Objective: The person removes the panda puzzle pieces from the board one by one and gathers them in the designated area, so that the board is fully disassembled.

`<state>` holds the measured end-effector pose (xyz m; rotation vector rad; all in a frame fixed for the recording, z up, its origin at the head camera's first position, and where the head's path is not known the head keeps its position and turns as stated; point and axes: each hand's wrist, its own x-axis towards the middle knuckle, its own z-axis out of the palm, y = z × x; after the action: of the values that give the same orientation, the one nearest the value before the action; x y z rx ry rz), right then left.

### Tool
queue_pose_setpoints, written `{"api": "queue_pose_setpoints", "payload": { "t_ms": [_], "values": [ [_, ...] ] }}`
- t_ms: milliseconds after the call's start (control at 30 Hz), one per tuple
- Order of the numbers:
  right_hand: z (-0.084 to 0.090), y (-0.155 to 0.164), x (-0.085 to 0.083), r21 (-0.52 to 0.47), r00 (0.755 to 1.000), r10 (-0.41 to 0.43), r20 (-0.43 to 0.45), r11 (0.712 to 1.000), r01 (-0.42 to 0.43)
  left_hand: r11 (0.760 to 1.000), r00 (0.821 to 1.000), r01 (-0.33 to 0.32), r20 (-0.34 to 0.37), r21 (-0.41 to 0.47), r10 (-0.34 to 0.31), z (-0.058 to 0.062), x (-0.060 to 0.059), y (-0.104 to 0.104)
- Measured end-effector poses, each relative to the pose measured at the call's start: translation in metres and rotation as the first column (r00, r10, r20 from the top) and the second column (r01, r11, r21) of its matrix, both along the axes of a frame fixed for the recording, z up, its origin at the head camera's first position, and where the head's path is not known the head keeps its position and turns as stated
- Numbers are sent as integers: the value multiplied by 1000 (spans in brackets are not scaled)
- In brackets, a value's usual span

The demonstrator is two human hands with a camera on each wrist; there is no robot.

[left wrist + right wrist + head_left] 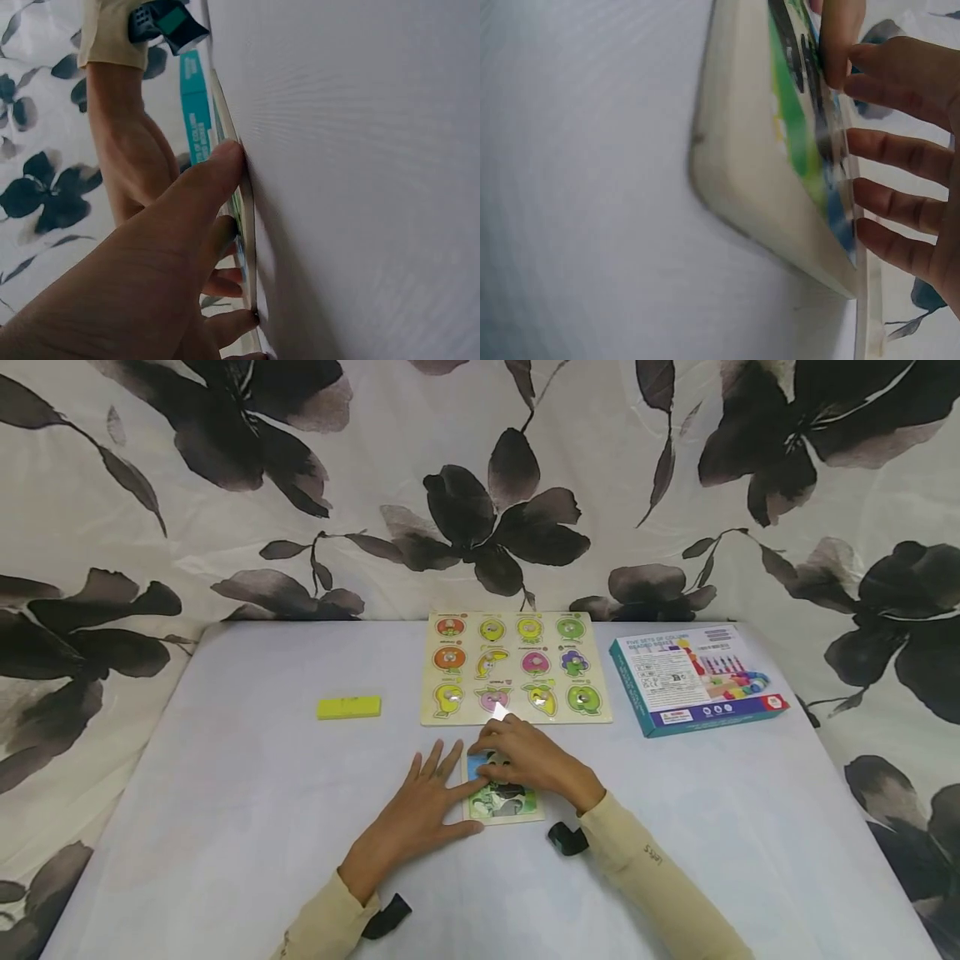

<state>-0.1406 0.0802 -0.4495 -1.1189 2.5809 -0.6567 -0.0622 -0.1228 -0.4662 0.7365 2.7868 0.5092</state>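
- Small picture puzzle (501,797) flat on desk (225,827).
- Left hand (420,814): fingers straight, steadying its edge; keep still.
- Right hand (528,758): fingertips pressing a piece; press evenly.

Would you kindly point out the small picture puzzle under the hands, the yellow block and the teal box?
small picture puzzle (504,802), head view, on its green lower part below the hands.
yellow block (348,707), head view, on the middle of its top face.
teal box (693,677), head view, on the printed top face.
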Motion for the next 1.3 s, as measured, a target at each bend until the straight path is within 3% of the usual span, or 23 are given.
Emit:
{"api": "queue_pose_setpoints", "payload": {
  "t_ms": [733,1133,1300],
  "values": [
    [-4,-1,-2,-36,999,-44,-12,998,44,1000,999,-20,-36,-23,19,-3,-1,14],
    [-9,-1,-2,-110,997,-58,45,992,63,999,999,-25,-38,-23,24,-6,-1,13],
    [-12,0,-3,-174,993,-51,108,982,69,999,999,-32,-33,-20,32,-6,0,13]
  ]
}}
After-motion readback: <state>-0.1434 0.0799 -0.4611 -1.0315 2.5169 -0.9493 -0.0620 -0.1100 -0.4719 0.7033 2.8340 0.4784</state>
